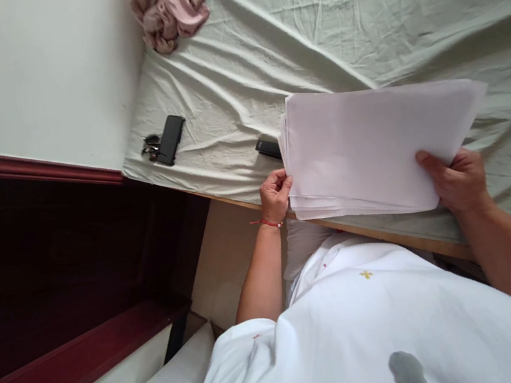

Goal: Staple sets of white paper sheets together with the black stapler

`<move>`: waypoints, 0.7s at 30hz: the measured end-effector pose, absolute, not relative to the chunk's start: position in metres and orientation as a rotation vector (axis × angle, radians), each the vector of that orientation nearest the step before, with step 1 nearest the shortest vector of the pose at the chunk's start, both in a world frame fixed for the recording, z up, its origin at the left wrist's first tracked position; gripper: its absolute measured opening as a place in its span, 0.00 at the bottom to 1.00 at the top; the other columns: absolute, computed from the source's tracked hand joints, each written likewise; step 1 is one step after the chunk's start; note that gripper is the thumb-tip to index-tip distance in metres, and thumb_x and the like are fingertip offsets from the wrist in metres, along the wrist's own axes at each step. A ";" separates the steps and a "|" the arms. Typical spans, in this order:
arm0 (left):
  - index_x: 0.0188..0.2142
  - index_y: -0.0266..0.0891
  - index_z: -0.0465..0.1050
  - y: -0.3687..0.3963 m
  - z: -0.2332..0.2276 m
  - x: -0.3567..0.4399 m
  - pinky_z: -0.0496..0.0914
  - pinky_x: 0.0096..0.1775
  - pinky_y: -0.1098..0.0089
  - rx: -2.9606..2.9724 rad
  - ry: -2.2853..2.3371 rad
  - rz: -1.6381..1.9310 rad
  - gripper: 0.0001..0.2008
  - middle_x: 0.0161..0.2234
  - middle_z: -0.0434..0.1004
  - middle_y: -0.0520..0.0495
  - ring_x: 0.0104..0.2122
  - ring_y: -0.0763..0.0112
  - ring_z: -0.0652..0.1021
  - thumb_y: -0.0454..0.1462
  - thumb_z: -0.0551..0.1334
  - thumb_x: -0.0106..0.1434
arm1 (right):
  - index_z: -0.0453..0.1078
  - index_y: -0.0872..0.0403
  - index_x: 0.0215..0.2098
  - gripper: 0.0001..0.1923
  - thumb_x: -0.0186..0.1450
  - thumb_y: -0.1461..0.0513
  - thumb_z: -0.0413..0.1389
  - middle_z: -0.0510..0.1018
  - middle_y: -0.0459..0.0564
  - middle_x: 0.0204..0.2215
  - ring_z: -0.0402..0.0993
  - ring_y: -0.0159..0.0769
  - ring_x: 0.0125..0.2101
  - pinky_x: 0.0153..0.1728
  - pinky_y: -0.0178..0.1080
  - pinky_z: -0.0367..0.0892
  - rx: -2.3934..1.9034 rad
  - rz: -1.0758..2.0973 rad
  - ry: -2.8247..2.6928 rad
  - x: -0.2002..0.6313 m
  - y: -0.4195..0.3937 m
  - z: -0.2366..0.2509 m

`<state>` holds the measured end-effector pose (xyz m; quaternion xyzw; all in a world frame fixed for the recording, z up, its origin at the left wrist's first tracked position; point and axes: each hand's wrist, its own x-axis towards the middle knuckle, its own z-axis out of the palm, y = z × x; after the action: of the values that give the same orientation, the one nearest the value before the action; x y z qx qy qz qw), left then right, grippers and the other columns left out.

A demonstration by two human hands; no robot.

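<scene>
Two hands, one paper stack

Head view: left hand (276, 194) and right hand (456, 179) have fingers closed on the paper stack (376, 148), held over the bed (354, 18) edge. One phone (170, 139), one pink cloth (173, 6); open sheet beyond.

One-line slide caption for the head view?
Both hands, left hand and right hand, hold a paper stack over a green-sheeted bed.

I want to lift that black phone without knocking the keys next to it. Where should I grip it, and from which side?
Take the black phone by its two long edges, coming from above with fingers across its narrow width. It lies flat on the bed sheet. The keys touch its lower left end, so grip nearer the upper right end.
</scene>
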<state>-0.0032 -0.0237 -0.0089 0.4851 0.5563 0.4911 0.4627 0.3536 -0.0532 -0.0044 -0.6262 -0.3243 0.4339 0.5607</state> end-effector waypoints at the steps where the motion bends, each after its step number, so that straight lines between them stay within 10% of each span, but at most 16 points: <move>1: 0.40 0.37 0.79 -0.024 -0.009 -0.004 0.70 0.35 0.74 1.182 1.344 1.210 0.16 0.30 0.80 0.51 0.30 0.74 0.76 0.46 0.72 0.59 | 0.82 0.53 0.29 0.19 0.49 0.49 0.76 0.82 0.45 0.29 0.73 0.29 0.28 0.31 0.34 0.72 -1.477 1.023 -0.769 0.354 -0.053 -0.005; 21: 0.41 0.38 0.76 -0.023 -0.011 -0.005 0.69 0.35 0.73 1.195 1.333 1.207 0.16 0.29 0.78 0.52 0.29 0.74 0.76 0.45 0.72 0.60 | 0.83 0.53 0.34 0.22 0.47 0.50 0.77 0.84 0.47 0.34 0.76 0.32 0.30 0.33 0.37 0.77 -1.461 1.135 -0.740 0.354 -0.054 0.002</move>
<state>-0.0049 -0.0233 -0.0111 0.4880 0.5445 0.4930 0.4715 0.3539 -0.0535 0.0024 -0.6155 -0.3117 0.4780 0.5436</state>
